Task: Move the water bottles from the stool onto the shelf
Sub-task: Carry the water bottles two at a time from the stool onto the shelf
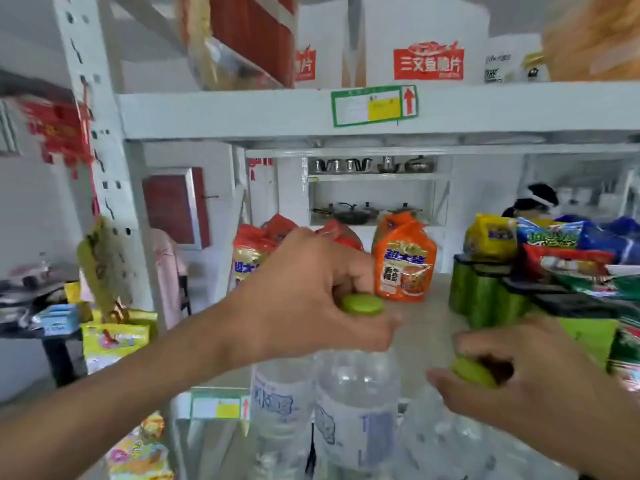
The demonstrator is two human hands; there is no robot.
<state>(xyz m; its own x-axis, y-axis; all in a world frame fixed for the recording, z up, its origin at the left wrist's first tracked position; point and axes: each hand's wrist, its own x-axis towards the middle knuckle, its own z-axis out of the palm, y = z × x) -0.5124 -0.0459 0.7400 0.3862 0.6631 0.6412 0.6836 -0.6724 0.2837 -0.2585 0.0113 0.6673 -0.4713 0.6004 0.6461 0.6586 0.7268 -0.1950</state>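
My left hand grips the green cap of a clear water bottle from above, at the front edge of the grey shelf. A second clear bottle stands touching it on its left, its cap hidden under my hand. My right hand is closed over the green cap of another water bottle, which sits lower and to the right. The stool is out of view.
On the shelf stand orange noodle packs at the back, green cans and snack bags on the right. The upper shelf beam runs overhead with white boxes on it. Yellow bags hang at the left post.
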